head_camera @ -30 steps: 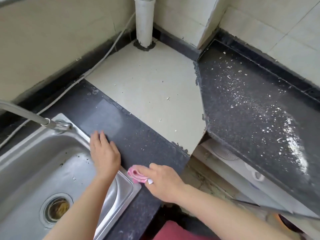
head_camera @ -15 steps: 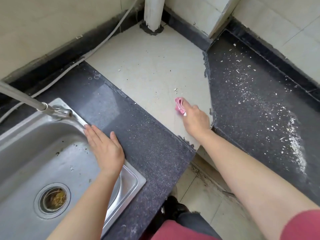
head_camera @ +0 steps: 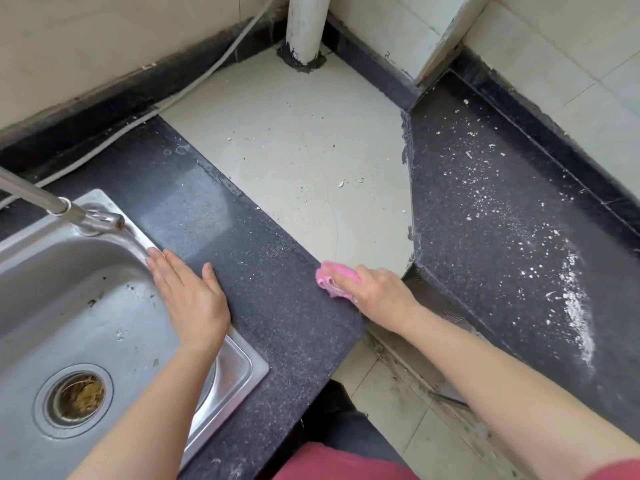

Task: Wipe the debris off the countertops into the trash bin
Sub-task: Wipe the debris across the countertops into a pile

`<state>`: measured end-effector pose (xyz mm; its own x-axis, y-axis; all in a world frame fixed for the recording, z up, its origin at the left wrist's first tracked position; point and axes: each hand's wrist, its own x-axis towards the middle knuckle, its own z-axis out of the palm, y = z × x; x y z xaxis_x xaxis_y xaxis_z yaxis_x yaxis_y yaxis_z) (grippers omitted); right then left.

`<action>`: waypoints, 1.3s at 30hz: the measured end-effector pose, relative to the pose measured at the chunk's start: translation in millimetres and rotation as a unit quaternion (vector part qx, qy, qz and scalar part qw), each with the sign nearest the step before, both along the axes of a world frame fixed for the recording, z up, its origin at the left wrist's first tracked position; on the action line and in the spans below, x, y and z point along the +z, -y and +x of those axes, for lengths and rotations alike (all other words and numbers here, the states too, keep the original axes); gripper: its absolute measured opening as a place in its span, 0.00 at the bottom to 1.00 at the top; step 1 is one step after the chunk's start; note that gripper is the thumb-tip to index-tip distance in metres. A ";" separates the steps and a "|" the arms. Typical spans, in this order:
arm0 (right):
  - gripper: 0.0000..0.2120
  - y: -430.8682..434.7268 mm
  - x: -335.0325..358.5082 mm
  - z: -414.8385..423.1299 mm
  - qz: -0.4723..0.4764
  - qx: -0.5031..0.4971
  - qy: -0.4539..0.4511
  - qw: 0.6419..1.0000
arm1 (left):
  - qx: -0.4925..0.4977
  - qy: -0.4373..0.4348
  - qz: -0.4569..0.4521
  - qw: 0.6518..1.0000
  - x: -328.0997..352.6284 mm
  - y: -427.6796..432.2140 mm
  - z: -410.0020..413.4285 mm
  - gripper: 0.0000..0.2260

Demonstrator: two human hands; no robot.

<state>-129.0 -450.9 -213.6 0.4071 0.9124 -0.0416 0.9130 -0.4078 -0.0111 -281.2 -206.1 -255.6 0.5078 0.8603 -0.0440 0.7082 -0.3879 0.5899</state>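
Steel sink [head_camera: 52, 282], faucet [head_camera: 86, 216], white pipe [head_camera: 304, 26]

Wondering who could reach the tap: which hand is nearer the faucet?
Left. The left hand lies flat along the sink rim, fingertips close to the faucet; the right hand, gripping the pink cloth, is across the dark countertop, farther away.

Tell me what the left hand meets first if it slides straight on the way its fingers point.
Most likely the base of the silver metal tap on the rim of the stainless steel sink; the left hand lies flat, pointing there.
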 end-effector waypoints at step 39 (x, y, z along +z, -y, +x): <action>0.27 -169.2 3.2 -58.2 0.004 0.167 -0.155 0.974 | 0.019 0.045 0.072 0.996 2.2 -27.8 -27.6 0.11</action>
